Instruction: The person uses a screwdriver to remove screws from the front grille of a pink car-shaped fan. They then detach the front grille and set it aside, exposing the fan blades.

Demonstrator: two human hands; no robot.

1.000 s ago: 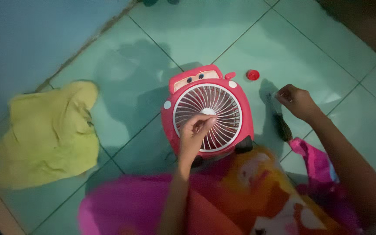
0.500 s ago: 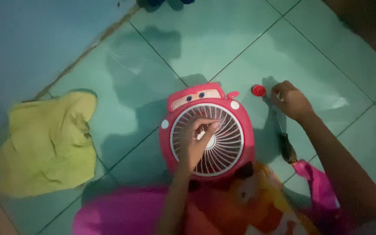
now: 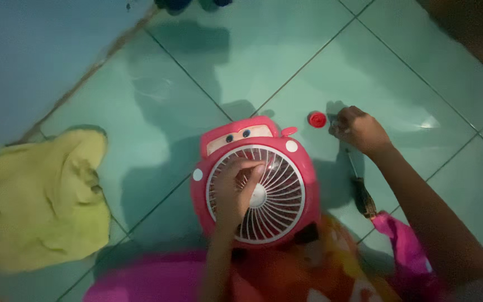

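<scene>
A red car-shaped fan (image 3: pixel 241 136) lies flat on the green tiled floor, its white round grille (image 3: pixel 283 196) facing up. My left hand (image 3: pixel 231 190) rests on the grille, fingertips pinched together near the white hub; I cannot see anything between them. My right hand (image 3: pixel 358 130) is on the floor to the right of the fan, fingers curled shut, right beside a small red cap (image 3: pixel 317 119). A dark-handled screwdriver (image 3: pixel 361 193) lies on the tile below my right wrist, not held.
A crumpled yellow-green cloth (image 3: pixel 40 201) lies on the floor at the left. Bright pink and orange clothing (image 3: pixel 286 274) fills the bottom edge, touching the fan. A darker step or wall base (image 3: pixel 40 50) runs along the upper left.
My left hand has come down from above the hub onto the grille. My right hand has slid left along the floor to the red cap, leaving the screwdriver behind.
</scene>
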